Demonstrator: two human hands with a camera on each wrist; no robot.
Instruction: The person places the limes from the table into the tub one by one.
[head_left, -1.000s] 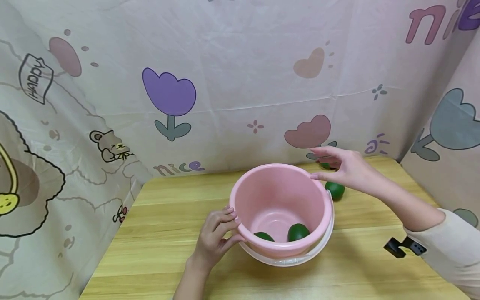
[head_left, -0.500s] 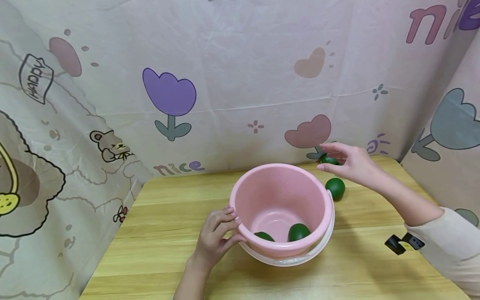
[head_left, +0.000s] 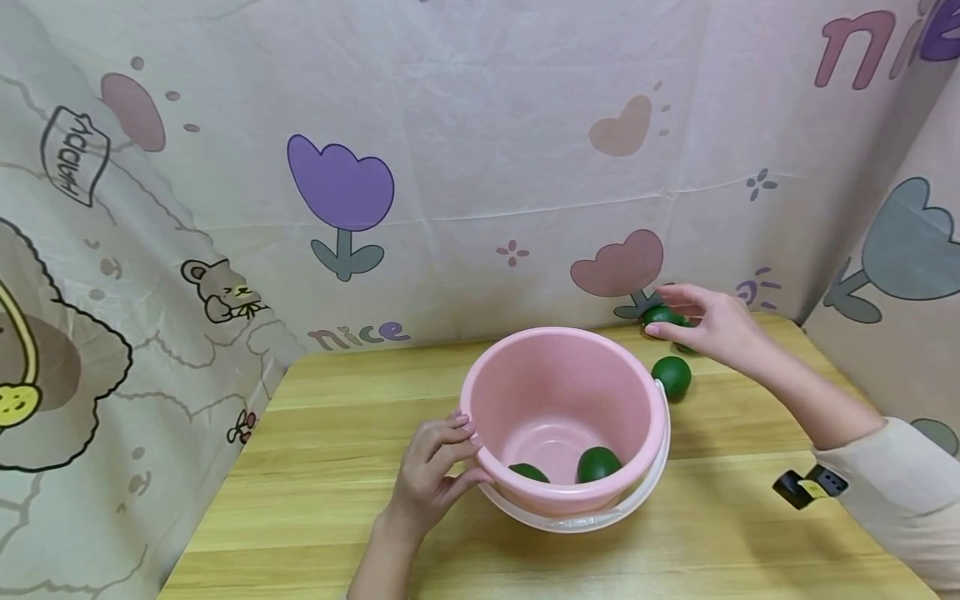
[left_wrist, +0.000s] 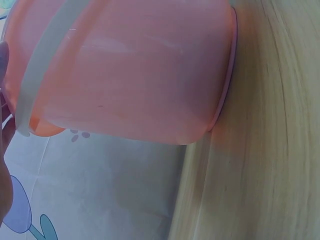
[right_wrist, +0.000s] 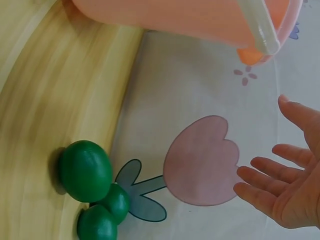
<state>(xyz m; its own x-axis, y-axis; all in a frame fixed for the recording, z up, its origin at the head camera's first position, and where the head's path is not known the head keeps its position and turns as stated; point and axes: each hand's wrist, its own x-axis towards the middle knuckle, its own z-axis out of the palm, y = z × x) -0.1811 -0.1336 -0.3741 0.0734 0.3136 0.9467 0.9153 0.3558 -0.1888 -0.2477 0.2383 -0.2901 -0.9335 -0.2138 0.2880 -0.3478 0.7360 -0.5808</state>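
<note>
A pink bucket stands upright on the wooden table; its white handle hangs down around the front. Two smooth, dark green round fruits, one at the right and one partly hidden by the rim, lie inside it. My left hand grips the bucket's left rim. Behind the bucket on the right, my right hand hovers with spread fingers and nothing in them. Below it in the right wrist view are three more green fruits, the largest beside two that are clustered together.
The wooden table ends at a printed cloth backdrop with flowers and lettering. More cloth closes off the left and right sides. A black device sits at the right sleeve.
My right hand has moved right and slightly up, away from the bucket's rim to over the green fruits at the back, which show more now. The left hand and bucket stay put.
</note>
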